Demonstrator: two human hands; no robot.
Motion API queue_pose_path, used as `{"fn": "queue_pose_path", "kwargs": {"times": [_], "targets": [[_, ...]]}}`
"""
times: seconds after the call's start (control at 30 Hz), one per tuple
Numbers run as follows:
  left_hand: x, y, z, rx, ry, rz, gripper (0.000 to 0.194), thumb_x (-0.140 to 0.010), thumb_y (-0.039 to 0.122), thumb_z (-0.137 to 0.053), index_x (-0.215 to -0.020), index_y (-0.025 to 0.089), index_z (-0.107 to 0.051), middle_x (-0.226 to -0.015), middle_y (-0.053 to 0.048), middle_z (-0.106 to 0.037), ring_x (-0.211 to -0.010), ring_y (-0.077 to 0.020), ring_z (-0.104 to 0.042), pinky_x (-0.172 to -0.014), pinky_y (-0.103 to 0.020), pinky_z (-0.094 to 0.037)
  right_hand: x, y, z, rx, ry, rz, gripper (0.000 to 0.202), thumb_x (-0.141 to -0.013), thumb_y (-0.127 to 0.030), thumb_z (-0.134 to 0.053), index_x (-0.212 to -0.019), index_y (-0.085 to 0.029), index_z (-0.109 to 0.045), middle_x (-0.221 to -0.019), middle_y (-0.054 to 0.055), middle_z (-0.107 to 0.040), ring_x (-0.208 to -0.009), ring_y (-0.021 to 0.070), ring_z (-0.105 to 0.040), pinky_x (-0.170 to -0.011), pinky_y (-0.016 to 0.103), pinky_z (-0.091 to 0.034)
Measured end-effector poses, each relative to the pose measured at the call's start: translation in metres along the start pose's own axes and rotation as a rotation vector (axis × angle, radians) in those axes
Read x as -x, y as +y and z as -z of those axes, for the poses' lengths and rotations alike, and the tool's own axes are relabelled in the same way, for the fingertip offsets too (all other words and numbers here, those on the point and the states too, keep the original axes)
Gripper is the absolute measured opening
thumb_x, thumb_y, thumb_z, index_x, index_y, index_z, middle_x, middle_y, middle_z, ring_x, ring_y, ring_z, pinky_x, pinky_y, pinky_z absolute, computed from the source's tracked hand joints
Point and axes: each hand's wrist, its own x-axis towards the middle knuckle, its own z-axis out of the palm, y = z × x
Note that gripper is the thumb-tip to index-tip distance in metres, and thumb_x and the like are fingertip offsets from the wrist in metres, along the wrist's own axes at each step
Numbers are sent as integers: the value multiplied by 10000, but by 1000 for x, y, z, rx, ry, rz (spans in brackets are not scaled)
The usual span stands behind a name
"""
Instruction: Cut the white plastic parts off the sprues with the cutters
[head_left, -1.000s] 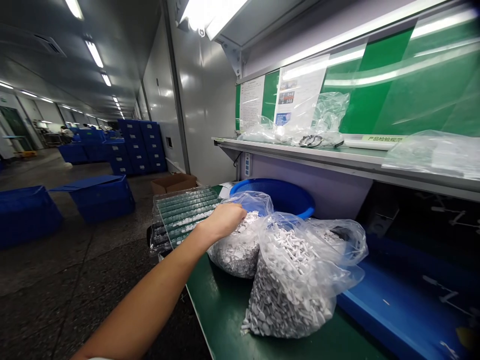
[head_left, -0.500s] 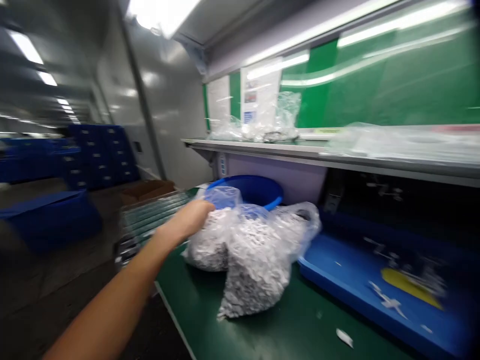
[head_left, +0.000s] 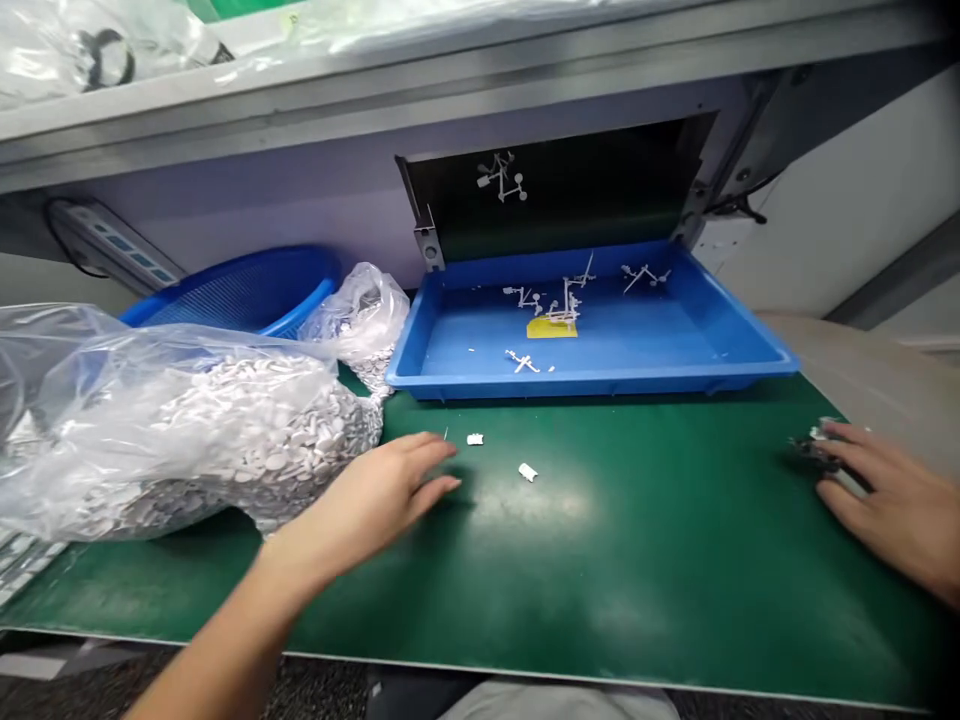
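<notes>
My left hand [head_left: 367, 500] is just above the green tabletop, thumb apart from the fingers, with nothing in it. Past its fingertips lie two small white plastic pieces [head_left: 528, 472]. To its left, a clear plastic bag [head_left: 255, 420] bulges with many small white parts, and a smaller bag [head_left: 367, 310] of them stands behind. At the table's right end, my right hand [head_left: 892, 495] is closed around a small dark and silver item [head_left: 814, 448], blurred and partly hidden by the fingers.
A shallow blue tray [head_left: 637, 378] holds white branched plastic sprues [head_left: 566, 305] and a yellow piece [head_left: 551, 328]. Above it, another sprue [head_left: 502, 180] is on a dark sloping belt or chute. A blue basket [head_left: 247, 285] stands behind the bags. A metal-edged shelf [head_left: 375, 95] overhangs the table.
The view has swung right and down. My left hand has let go of the bag and moved right, over the table. My right hand has come into view.
</notes>
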Motion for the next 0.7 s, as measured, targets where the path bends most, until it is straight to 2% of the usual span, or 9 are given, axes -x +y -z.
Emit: {"fn": "queue_pose_path", "kwargs": {"times": [0.07, 0.13, 0.23, 0.3, 0.4, 0.47, 0.53, 0.6, 0.7], "targets": [[-19, 1, -38, -53, 51, 54, 458, -900, 441, -580, -1276, 179, -591, -1232, -125, -638, -1156, -282, -589, -1017, -427, -466, -2, -8, 2, -1, -22, 63, 444, -802, -437, -509, -1198, -286, -642, -1357, 101, -558, -1275, 286, -503, -958, 518, -401], [-27, 3, -65, -30, 90, 78, 552, -895, 466, -582, -1342, 147, -527, -1329, -153, -572, -1260, -294, -511, -1082, -461, -411, -5, -25, 4, -29, -27, 122, 425, -825, -404, -514, -1225, -306, -618, -1379, 86, -539, -1269, 266, -511, -976, 493, -408], [-26, 12, -78, 61, 96, 66, 588, -915, 461, -556, -1411, 166, -447, -1445, -139, -468, -1338, -266, -434, -1117, -441, -385, -20, -58, 6, -71, -51, 295, 379, -857, -357, -555, -1231, -317, -607, -1382, 83, -533, -1206, 261, -561, -993, 448, -430], [-22, 19, -70, 102, 134, 80, 560, -933, 431, -538, -1426, 190, -427, -1463, -117, -451, -1342, -248, -433, -1123, -425, -381, -40, -82, 4, -121, -81, 439, 378, -864, -290, -589, -1242, -310, -594, -1337, 90, -567, -1163, 256, -585, -996, 425, -443], [-16, 24, -46, 131, 258, 142, 417, -945, 376, -527, -1330, 217, -528, -1347, -77, -570, -1238, -219, -537, -1077, -375, -430, -76, -124, -2, -190, -215, 637, 412, -866, -178, -570, -1267, -271, -554, -1232, 79, -624, -1131, 248, -585, -971, 430, -452], [-16, 22, -30, 123, 301, 158, 320, -942, 362, -532, -1225, 232, -604, -1243, -48, -637, -1149, -203, -596, -1021, -334, -470, -97, -150, -7, -149, -321, 709, 338, -862, -155, -558, -1190, -232, -583, -1224, 81, -614, -1070, 248, -587, -900, 430, -458], [-20, 20, -19, 97, 294, 129, 273, -937, 363, -537, -1156, 239, -642, -1182, -33, -666, -1093, -197, -623, -981, -309, -489, -108, -168, -11, -67, -357, 692, 245, -852, -140, -560, -1080, -208, -617, -1140, 79, -636, -966, 237, -587, -813, 404, -450], [-31, 18, -15, 56, 267, 73, 275, -930, 376, -544, -1141, 236, -650, -1169, -36, -673, -1079, -202, -628, -974, -306, -487, -108, -173, -14, 0, -351, 607, 199, -845, -135, -563, -1022, -202, -625, -1039, 72, -650, -891, 225, -576, -760, 378, -432], [-62, 18, -15, -5, 256, 15, 301, -931, 399, -528, -1142, 222, -651, -1164, -49, -675, -1072, -211, -630, -979, -311, -475, -87, -152, -12, 31, -328, 440, 224, -836, -142, -550, -1038, -208, -619, -1059, 73, -636, -931, 228, -576, -780, 368, -446]]}}
